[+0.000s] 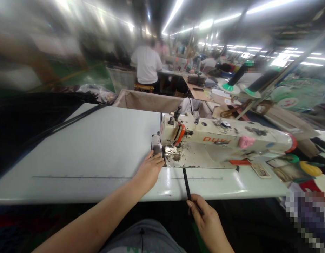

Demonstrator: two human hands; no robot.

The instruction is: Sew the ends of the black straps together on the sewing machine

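My right hand (204,216) is at the table's front edge, with thumb and fingers pinched on a narrow black strip (186,181). The strip's free end reaches up towards the bed of a white sewing machine (217,138). Just left of the needle area lies my left hand (149,172), palm down, its fingers stretched out. Its fingertips touch the surface by the machine's slide plate (156,146). Whether any fabric lies under those fingers, I cannot tell.
A white sewing table (99,147) with a printed ruler line spreads left. Long black strips (80,114) cross its far left edge from a dark heap (25,116). Behind stands a fabric-lined bin (149,100); a person (147,63) is beyond. Thread cones (237,75) stand right.
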